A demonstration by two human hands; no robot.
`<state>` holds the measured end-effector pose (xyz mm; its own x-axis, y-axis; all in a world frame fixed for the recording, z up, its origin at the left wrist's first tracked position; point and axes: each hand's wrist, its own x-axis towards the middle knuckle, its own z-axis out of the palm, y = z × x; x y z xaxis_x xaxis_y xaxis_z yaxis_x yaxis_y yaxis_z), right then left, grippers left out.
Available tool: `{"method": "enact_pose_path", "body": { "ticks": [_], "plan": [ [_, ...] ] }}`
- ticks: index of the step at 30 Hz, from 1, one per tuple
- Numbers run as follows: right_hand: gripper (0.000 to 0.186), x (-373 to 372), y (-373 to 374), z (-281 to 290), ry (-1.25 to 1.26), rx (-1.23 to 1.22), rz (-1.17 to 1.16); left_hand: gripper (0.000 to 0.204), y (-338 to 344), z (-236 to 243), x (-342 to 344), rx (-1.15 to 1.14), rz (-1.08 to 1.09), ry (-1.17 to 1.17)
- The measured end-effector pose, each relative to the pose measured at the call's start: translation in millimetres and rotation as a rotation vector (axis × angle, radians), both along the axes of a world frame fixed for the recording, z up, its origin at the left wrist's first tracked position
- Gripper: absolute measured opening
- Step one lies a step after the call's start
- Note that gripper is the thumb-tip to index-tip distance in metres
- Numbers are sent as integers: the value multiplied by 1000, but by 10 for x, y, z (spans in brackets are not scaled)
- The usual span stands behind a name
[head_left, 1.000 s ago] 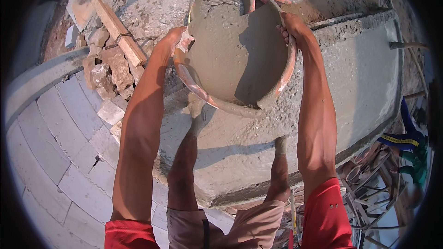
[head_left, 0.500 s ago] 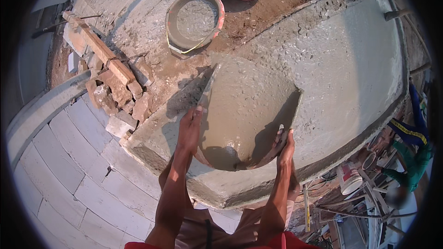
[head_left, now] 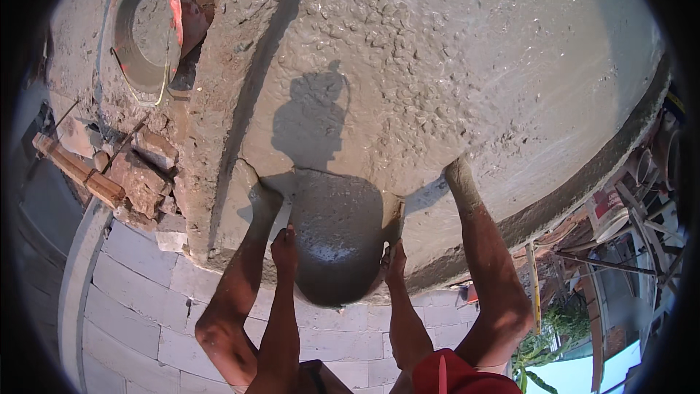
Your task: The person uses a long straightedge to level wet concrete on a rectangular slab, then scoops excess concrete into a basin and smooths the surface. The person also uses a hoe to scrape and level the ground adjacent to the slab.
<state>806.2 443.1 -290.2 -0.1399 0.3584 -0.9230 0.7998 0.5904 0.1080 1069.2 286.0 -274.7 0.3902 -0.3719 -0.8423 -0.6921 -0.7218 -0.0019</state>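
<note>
My left hand grips the left rim of a cement-coated tub, and my right hand grips its right rim. The tub is tilted away from me, its far lip down at the wet cement. A thin grey film of cement coats its inside, with a shiny wet patch in the middle. My bare feet stand on either side of it, the left foot and the right foot both in the wet cement. The tub's underside is hidden.
A red-rimmed bucket holding cement stands at upper left, beyond a raised cement edge. Below it lie a wooden beam and broken stones. A pale block surface runs lower left. A white bucket and scaffold poles are at right.
The tub has tipped, and the cement that filled it has mostly run out. The view has shifted, putting the tub nearer me, and the second bucket and the person at right are out of sight.
</note>
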Motion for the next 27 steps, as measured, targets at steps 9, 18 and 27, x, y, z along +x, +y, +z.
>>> {"method": "enact_pose_path", "body": {
  "ticks": [9,18,27],
  "plan": [
    [60,-830,-2652,-962,214,-298,-154,67,-3092,-628,-1333,-337,-177,97],
    [57,-1459,-3396,-955,402,-401,-39,63,-3592,-551,-2069,-486,-266,217],
    [43,-2359,-3321,-712,405,-519,101,54,-3118,-742,-2603,-308,348,211]
  ]
}}
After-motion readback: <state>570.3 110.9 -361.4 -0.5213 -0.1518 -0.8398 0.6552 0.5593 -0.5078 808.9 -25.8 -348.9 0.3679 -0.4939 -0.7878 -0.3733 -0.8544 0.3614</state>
